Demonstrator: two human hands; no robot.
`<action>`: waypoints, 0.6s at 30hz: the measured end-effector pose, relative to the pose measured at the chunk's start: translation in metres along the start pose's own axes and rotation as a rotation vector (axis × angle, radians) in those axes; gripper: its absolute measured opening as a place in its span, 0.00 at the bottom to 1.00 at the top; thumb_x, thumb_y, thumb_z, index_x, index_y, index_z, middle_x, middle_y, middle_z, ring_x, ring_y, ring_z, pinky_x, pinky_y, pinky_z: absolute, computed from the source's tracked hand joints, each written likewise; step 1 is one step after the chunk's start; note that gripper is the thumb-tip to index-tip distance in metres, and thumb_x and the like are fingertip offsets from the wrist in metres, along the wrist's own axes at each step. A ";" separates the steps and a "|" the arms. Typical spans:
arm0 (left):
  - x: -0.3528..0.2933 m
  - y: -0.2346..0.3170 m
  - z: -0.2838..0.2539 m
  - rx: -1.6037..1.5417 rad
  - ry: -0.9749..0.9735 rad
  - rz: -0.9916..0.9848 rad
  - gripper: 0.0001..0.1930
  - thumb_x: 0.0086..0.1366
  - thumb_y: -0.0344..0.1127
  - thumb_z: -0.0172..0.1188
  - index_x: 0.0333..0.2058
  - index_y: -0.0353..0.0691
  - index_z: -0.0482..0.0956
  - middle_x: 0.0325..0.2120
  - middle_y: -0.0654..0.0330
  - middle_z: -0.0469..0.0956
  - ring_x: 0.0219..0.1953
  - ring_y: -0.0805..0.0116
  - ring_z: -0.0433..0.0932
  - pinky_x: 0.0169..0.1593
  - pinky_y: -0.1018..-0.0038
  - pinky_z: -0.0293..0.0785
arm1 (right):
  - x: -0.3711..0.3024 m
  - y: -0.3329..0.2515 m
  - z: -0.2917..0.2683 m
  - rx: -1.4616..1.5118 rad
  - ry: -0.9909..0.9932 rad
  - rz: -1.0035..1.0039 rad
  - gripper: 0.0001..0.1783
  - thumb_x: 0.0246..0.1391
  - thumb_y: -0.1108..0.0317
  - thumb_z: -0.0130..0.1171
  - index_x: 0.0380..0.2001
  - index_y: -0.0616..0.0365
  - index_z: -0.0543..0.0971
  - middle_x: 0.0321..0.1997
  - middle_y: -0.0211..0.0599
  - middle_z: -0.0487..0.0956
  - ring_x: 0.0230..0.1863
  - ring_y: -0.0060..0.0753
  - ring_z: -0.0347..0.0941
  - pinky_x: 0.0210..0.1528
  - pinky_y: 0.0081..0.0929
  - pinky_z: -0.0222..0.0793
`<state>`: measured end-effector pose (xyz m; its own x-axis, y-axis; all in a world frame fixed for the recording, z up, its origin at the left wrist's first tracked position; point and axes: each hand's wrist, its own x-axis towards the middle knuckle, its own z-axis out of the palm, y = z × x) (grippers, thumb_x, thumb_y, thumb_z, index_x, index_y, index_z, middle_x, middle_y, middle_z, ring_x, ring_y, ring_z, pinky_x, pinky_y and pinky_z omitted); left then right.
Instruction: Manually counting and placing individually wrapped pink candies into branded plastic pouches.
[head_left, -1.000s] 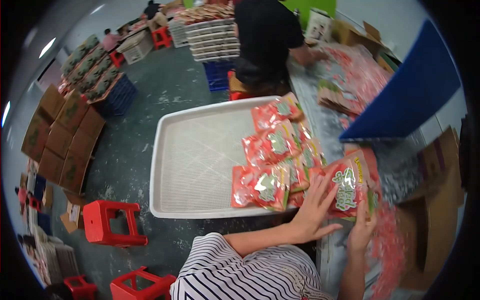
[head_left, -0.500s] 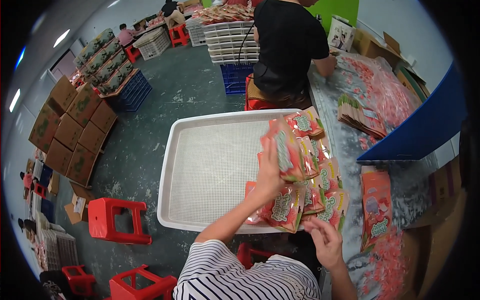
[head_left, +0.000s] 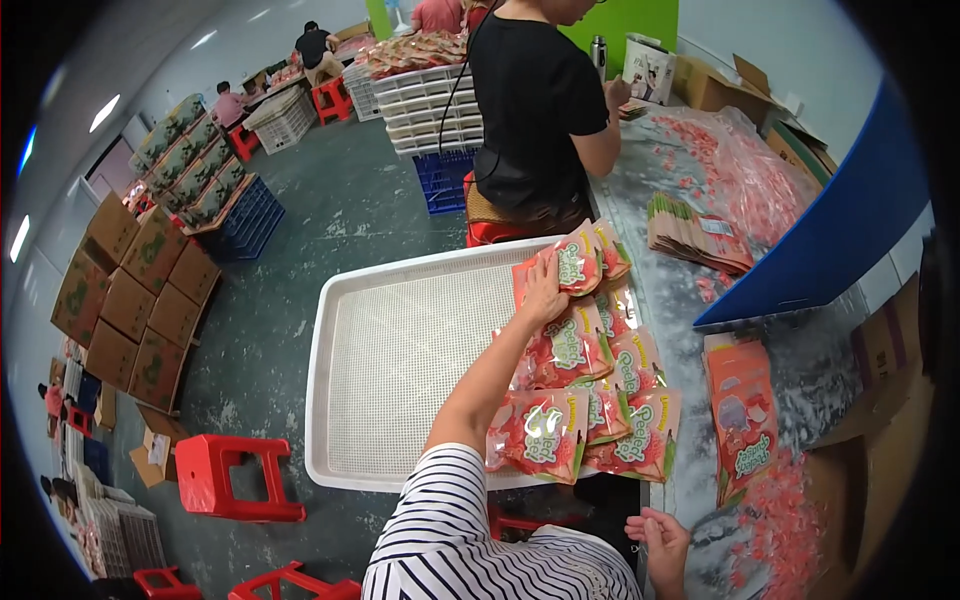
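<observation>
At the far right end of a white perforated tray [head_left: 330,330], my left hand [head_left: 543,290] is closed on the left side of a pink-red snack pouch [head_left: 577,262]. That pouch overlaps another pouch behind it. Nearer to me, more pouches lie in overlapping rows along the tray's right side, among them a middle pouch [head_left: 568,343] and a front pouch [head_left: 542,432]. My right hand [head_left: 660,545] hovers low by the table edge with loosely curled fingers and nothing visible in it.
On the grey table [head_left: 690,370] to the right lie flat pouches [head_left: 740,415], a pouch bundle [head_left: 695,235] and loose pink wrapped pieces [head_left: 785,520]. A blue panel [head_left: 800,250] stands there. A co-worker in black [head_left: 530,110] sits ahead. A red stool [head_left: 240,475] is left.
My left hand has carried a pouch away from me and lowered it onto the far end of the pouch rows. My right hand has drawn back from the near pouches toward me.
</observation>
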<state>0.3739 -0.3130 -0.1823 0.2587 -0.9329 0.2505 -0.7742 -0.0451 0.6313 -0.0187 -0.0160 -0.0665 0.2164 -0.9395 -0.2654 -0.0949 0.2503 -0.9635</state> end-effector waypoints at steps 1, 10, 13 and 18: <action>-0.002 -0.002 0.002 0.045 0.016 0.019 0.45 0.50 0.38 0.54 0.66 0.38 0.44 0.63 0.32 0.48 0.61 0.29 0.54 0.65 0.46 0.49 | -0.007 -0.004 -0.001 0.007 0.004 0.034 0.14 0.64 0.70 0.49 0.47 0.71 0.73 0.38 0.48 0.81 0.35 0.32 0.79 0.41 0.26 0.76; -0.039 0.061 -0.003 0.076 0.033 0.124 0.47 0.47 0.34 0.60 0.65 0.34 0.46 0.62 0.30 0.47 0.64 0.27 0.46 0.65 0.42 0.45 | -0.060 0.038 -0.023 0.082 0.188 0.046 0.13 0.63 0.71 0.49 0.45 0.71 0.73 0.35 0.48 0.81 0.33 0.33 0.79 0.38 0.27 0.77; -0.064 0.138 -0.001 -0.006 0.026 0.398 0.43 0.47 0.30 0.60 0.63 0.34 0.52 0.63 0.32 0.47 0.64 0.30 0.47 0.66 0.48 0.47 | -0.075 0.040 -0.029 -0.044 0.253 0.054 0.12 0.62 0.71 0.51 0.45 0.69 0.75 0.36 0.44 0.82 0.35 0.28 0.80 0.39 0.23 0.76; -0.127 0.251 0.020 -0.043 -0.071 0.777 0.31 0.55 0.30 0.61 0.58 0.36 0.63 0.61 0.38 0.56 0.62 0.35 0.55 0.63 0.48 0.53 | -0.097 0.036 -0.036 0.076 0.318 0.066 0.13 0.63 0.71 0.49 0.44 0.70 0.75 0.36 0.44 0.82 0.34 0.28 0.79 0.40 0.25 0.76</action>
<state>0.1354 -0.2134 -0.0705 -0.3872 -0.7117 0.5861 -0.6947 0.6431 0.3221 -0.0777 0.0760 -0.0745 -0.1027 -0.9438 -0.3143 -0.0235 0.3182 -0.9477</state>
